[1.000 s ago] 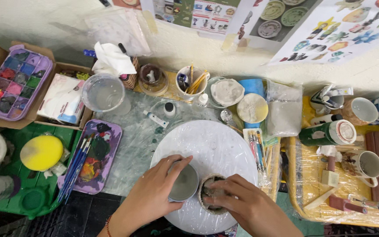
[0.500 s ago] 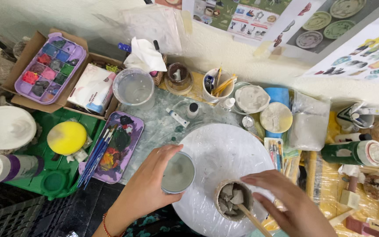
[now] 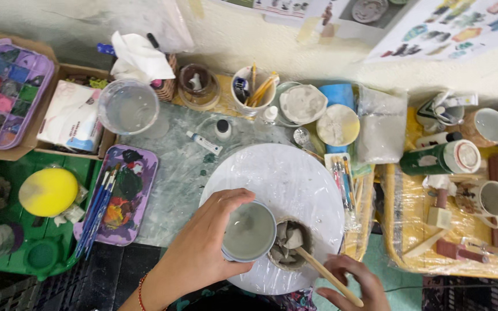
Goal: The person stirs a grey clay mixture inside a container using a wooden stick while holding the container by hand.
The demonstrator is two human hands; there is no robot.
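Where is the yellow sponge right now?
The yellow sponge lies at the far left of the head view, on the green tray, just left of the purple palette with its brushes.

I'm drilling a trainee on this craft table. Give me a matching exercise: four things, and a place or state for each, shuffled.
Things:
1. small cup
2. wooden stick
3. yellow lid
4. paintbrushes

Places or states:
A. on the green tray
B. held in the left hand
C. on the purple palette
D. held by the right hand, tip in the clay bowl

Pairs: 1-B, 2-D, 3-A, 4-C
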